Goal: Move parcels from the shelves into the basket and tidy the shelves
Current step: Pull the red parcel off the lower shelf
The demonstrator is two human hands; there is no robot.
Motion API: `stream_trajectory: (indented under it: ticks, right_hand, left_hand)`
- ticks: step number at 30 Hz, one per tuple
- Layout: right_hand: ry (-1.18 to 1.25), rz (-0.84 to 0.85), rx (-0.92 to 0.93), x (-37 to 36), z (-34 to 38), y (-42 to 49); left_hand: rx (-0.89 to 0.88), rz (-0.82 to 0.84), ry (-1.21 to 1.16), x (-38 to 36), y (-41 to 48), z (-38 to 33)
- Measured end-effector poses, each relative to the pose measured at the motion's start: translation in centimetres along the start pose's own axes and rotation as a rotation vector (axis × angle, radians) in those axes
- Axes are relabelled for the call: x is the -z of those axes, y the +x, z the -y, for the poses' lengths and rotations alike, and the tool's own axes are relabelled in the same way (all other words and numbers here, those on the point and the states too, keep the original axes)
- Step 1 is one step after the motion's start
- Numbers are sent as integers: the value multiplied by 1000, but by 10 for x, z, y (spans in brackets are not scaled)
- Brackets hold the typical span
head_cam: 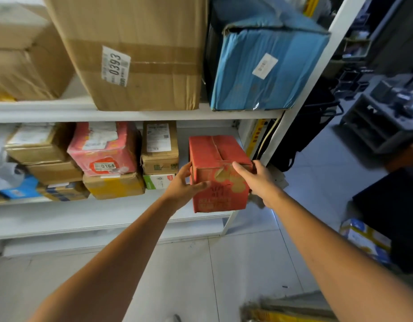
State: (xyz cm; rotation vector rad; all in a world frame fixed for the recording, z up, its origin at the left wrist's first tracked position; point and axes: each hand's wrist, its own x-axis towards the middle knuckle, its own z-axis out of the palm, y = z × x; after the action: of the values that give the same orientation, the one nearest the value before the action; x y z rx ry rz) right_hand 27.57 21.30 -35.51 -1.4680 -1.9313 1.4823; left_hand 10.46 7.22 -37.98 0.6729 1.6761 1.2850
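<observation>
Where the white lower shelf (84, 219) ends, right of the frame's centre, stands a red cardboard box (220, 173) close to the shelf's front edge. Its top flaps are taped shut, its front face carries pale gold printing and scuffed patches (the print is too blurred to read), and its corners look worn. Whether it rests on the board or is just off it cannot be told.

Both bare arms reach up from the bottom of the frame. The left hand (184, 185) grips the box's left edge, thumb lying across the front face and fingers curled round the side. The right hand (259, 180) holds the upper right corner, thumb on the top edge and fingers wrapped out of sight round the right side.

Just left of the box stand a small brown carton (160, 147) on a white-and-green box (159, 181), then a pink box labelled 0164 (103, 147). Above, a large brown carton labelled 0393 (135, 54) and a blue-wrapped box (266, 68) overhang. A white upright post (300, 108) stands close beside the red box's right side.
</observation>
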Motion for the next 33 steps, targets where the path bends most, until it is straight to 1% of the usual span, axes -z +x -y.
stream_trajectory:
  ticks: [4, 7, 15, 19, 24, 29, 33]
  right_hand:
    - [91, 50, 56, 12, 7, -28]
    - [119, 110, 63, 21, 8, -49]
    - [118, 191, 60, 41, 19, -95]
    - [134, 156, 82, 45, 31, -104]
    - [265, 75, 119, 54, 46, -109]
    - [287, 80, 143, 65, 52, -112]
    - [297, 80, 148, 72, 53, -113]
  left_hand:
    - [-50, -49, -72, -5, -36, -13]
    - [-73, -84, -97, -12, -64, -21]
    - [-124, -172, 7, -11, -122, -47]
    - [-182, -158, 87, -5, -134, -66]
    - [-240, -162, 299, -5, -137, -90]
    - [-263, -157, 271, -11, -139, -94]
    - [-272, -174, 299, -17, -140, -98]
